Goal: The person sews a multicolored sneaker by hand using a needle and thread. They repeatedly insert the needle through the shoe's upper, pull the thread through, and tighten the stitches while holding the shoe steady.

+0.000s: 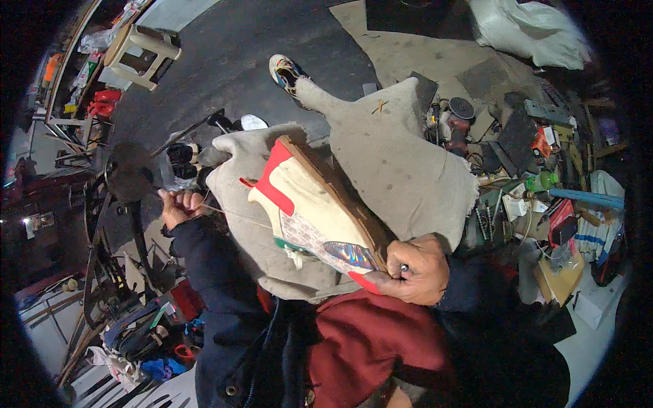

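Over a beige lap cloth (401,149), I found the sneaker (306,194) on its side, toe (363,280) clamped in the right hand (418,268), presumably for steadiness; the left hand (181,206) pinched a thread (235,215), seemingly for tension.

A thread (235,216) runs straight from the left hand (182,206) to the shoe (306,194), barring the gap between them. The shoe slants across the middle, and the right hand (416,268) blocks its toe end. Beyond the sole, a hand could pass over the broad bare stretch of the cloth (408,156). A black metal stand (129,177) crowds the left hand's outer side; heaped tools (459,126) hem in the cloth's right edge. Farther off, open room spreads over the dark mat (224,61), between the stool (146,54) and a foot (286,71).
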The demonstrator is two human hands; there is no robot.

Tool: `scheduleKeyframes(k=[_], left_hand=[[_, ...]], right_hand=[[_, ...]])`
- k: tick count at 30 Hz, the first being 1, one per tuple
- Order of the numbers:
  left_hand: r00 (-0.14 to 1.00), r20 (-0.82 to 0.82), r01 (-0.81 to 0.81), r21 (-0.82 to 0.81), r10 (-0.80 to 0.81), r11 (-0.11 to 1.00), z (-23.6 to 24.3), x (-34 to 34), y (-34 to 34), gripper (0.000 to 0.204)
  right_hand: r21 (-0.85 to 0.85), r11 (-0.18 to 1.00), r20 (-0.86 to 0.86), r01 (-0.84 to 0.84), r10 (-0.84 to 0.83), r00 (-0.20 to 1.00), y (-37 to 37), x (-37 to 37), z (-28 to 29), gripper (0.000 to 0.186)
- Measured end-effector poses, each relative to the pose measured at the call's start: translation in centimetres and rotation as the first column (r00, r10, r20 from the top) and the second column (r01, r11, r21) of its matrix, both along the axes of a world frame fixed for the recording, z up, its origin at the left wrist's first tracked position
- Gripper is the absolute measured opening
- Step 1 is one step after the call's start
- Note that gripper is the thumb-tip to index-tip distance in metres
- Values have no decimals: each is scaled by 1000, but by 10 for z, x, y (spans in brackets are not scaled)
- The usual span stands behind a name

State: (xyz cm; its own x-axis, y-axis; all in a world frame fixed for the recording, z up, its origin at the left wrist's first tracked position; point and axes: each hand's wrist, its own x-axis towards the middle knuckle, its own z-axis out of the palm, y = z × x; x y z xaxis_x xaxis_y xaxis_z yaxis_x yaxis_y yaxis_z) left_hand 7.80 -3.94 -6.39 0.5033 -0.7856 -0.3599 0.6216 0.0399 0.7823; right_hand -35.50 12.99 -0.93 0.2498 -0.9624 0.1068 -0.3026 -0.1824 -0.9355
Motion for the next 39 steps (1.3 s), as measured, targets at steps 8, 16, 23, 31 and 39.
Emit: scheduleKeyframes(k=[8, 16, 23, 31, 39], left_hand=[[991, 111, -74, -12, 75, 997, -14, -20, -15, 35], [942, 287, -267, 320, 176, 909, -87, -5, -57, 38], [629, 739, -385, 565, -241, 730, -111, 12, -75, 40], [769, 628, -121, 327, -120, 937, -93, -3, -76, 31], [241, 968, 146, 39, -74, 989, 15, -66, 6, 36]], right_hand=[[33, 996, 16, -77, 77, 997, -7, -6, 6, 46], [-6, 998, 32, -55, 55, 998, -13, -6, -4, 47], [0, 1000, 73, -11, 11, 997, -13, 3, -11, 45], [-21, 1000, 80, -21, 22, 997, -17, -3, -10, 46], [127, 991, 157, -28, 7, 988, -11, -8, -7, 43]])
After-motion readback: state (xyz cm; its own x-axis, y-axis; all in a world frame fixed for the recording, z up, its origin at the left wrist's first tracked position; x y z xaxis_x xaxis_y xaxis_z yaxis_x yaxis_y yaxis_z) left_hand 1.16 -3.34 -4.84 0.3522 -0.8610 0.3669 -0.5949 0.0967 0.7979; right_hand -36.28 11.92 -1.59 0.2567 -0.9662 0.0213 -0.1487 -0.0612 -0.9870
